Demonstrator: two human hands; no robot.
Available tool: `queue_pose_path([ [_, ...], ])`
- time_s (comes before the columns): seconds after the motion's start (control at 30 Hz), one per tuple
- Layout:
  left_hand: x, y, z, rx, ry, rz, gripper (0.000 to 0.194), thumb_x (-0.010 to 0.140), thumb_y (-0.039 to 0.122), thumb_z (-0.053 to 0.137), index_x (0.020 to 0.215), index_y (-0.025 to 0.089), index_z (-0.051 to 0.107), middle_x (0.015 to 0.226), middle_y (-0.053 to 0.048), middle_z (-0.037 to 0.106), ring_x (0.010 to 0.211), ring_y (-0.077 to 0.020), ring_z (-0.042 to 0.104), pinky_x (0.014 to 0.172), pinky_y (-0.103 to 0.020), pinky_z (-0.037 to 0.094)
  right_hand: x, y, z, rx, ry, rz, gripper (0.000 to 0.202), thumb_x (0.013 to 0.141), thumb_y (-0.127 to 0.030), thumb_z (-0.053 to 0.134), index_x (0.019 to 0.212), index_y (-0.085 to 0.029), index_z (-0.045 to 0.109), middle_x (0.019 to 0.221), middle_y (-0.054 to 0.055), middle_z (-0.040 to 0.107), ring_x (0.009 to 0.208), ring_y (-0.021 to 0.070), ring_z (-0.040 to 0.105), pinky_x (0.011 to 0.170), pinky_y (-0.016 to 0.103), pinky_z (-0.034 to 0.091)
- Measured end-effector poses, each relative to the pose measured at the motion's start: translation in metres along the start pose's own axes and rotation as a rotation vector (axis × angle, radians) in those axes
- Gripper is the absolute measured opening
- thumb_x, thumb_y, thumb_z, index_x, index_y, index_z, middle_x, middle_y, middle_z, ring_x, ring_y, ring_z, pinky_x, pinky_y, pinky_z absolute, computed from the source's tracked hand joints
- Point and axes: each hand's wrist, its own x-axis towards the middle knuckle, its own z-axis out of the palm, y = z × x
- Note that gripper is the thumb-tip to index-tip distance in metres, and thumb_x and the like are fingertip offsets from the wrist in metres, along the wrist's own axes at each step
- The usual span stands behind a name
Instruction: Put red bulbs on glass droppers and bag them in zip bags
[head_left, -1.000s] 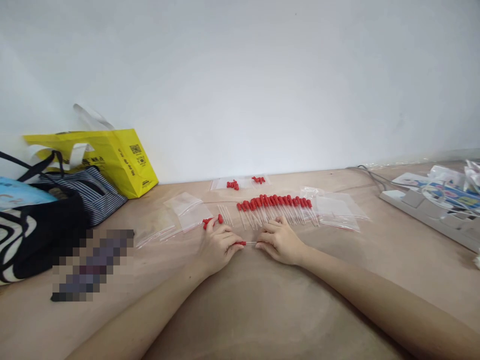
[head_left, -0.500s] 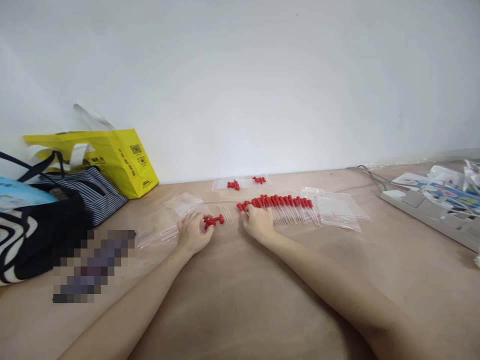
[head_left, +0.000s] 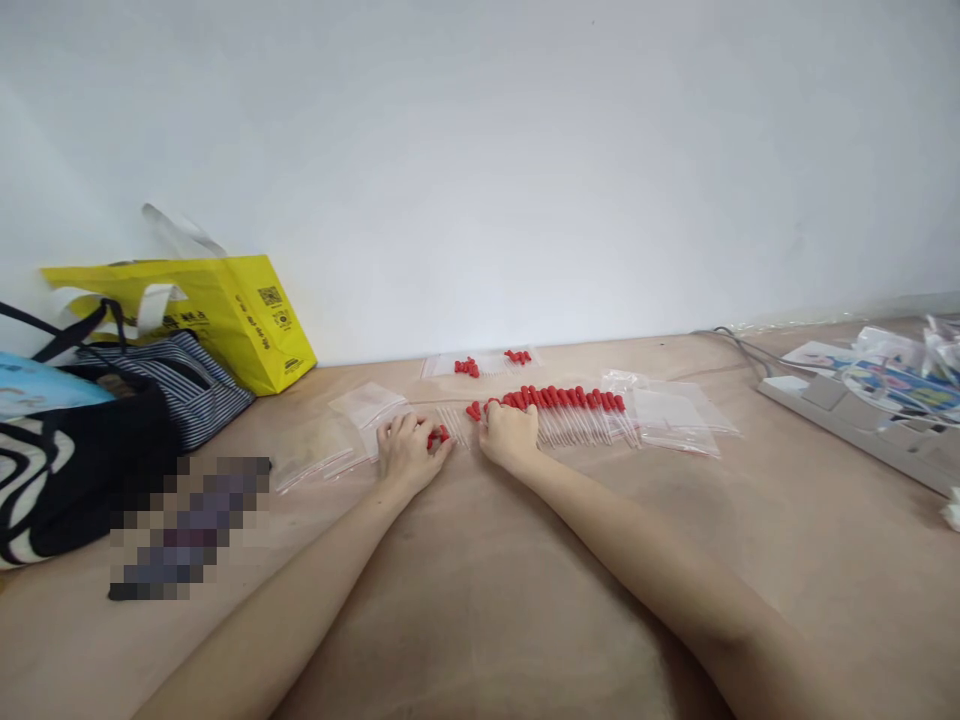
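My left hand curls over a few small red rounded pieces, with thumb and fingertips round them. Part of these pieces is hidden under the fingers. My right hand rests at the left end of a long row of thin pale sticks with red heads. Its fingers are closed at a red head; its grip is partly covered. Another red head lies just left of those fingertips. Between the hands several thin pale sticks lie side by side.
Clear zip bags lie left and right. A farther bag bears two red clusters. At left stand a yellow bag, a striped bag and a black bag. A power strip lies at right.
My left hand has moved right, toward the pale sticks, and the red pieces under it have shifted with it. My right hand has moved slightly left along the row.
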Motion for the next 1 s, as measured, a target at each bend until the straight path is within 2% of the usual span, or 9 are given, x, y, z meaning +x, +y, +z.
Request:
queue_pose_path([
  [0.13, 0.0, -0.001, 0.003, -0.003, 0.006, -0.022, 0.019, 0.072, 0.038, 0.055, 0.066, 0.021, 0.059, 0.083, -0.005, 0.059, 0.085, -0.0251, 0.049, 0.073, -0.04, 0.031, 0.005, -0.015, 0.001, 0.025, 0.001, -0.048, 0.023, 0.078, -0.029, 0.041, 0.084, -0.016, 0.06, 0.088, 0.011, 0.064, 0.083, 0.0208, 0.057, 0.078, 0.036, 0.024],
  [0.3, -0.001, 0.001, 0.0, -0.017, 0.02, -0.054, 0.017, 0.074, 0.033, 0.052, 0.065, 0.02, 0.059, 0.082, -0.006, 0.06, 0.084, -0.0254, 0.05, 0.075, -0.041, 0.031, 0.014, -0.033, 0.008, 0.06, -0.063, 0.029, 0.025, 0.077, -0.03, 0.043, 0.083, -0.015, 0.062, 0.087, 0.012, 0.065, 0.083, 0.0208, 0.057, 0.08, 0.037, 0.023],
  [0.6, -0.006, 0.001, -0.01, -0.022, 0.106, -0.106, 0.013, 0.072, 0.031, 0.052, 0.068, 0.02, 0.058, 0.079, -0.005, 0.062, 0.083, -0.0259, 0.05, 0.076, -0.042, 0.03, 0.028, -0.031, 0.014, 0.095, -0.152, 0.143, 0.024, 0.072, -0.028, 0.049, 0.085, -0.014, 0.063, 0.092, 0.014, 0.064, 0.087, 0.0232, 0.058, 0.079, 0.038, 0.026],
  [0.7, -0.008, 0.002, -0.015, -0.062, 0.092, -0.048, 0.01, 0.07, 0.028, 0.053, 0.066, 0.019, 0.056, 0.073, -0.004, 0.062, 0.079, -0.0241, 0.052, 0.075, -0.041, 0.03, 0.034, -0.03, 0.014, 0.108, -0.186, 0.171, 0.024, 0.07, -0.028, 0.052, 0.086, -0.015, 0.063, 0.092, 0.014, 0.064, 0.087, 0.024, 0.058, 0.08, 0.039, 0.026],
  [0.83, -0.012, 0.005, -0.022, -0.17, -0.005, 0.117, 0.005, 0.067, 0.024, 0.052, 0.066, 0.019, 0.055, 0.075, -0.002, 0.063, 0.079, -0.0215, 0.053, 0.074, -0.038, 0.031, 0.037, -0.03, 0.009, 0.137, -0.21, 0.18, 0.024, 0.067, -0.029, 0.056, 0.085, -0.015, 0.063, 0.092, 0.013, 0.064, 0.086, 0.0245, 0.058, 0.081, 0.04, 0.028],
  [1.0, -0.016, 0.005, -0.023, -0.269, -0.114, 0.236, 0.004, 0.063, 0.019, 0.051, 0.066, 0.018, 0.053, 0.074, -0.002, 0.061, 0.079, -0.0198, 0.053, 0.074, -0.035, 0.032, 0.028, -0.014, -0.008, 0.206, -0.175, 0.118, 0.025, 0.074, -0.036, 0.051, 0.079, -0.015, 0.062, 0.089, 0.013, 0.064, 0.086, 0.0243, 0.057, 0.077, 0.037, 0.033],
])
